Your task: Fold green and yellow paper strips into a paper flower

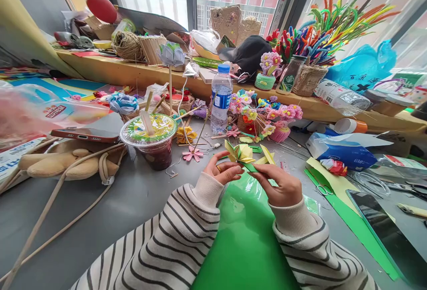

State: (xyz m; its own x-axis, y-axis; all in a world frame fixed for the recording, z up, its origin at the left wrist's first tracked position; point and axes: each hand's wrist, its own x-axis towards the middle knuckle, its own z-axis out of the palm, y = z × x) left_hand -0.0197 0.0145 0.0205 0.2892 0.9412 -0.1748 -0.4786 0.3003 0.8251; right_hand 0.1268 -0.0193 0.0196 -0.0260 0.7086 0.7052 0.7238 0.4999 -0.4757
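Left hand (224, 171): raised off the table at centre, thumb and fingertips pinching the base of the yellow paper flower (243, 153); held from below, probably so the petals stay uncrushed.
Right hand (280, 186): fingers pressed together on the green strip (251, 167) under the flower, thumb on top; likely keeping the strip taut against the stem end.
Paper flower: held between both hands, above the green sheet (245, 236); tilted with petals pointing up and away.
Green sheet: spread under the wrists, on the near edge of the grey table (133, 201).
Scissors (322, 189): flat on the paper offcuts, just right of the right hand; within easy reach.
Lidded cup (151, 138): left of the hands, well apart; water bottle (220, 98) upright behind the flower.
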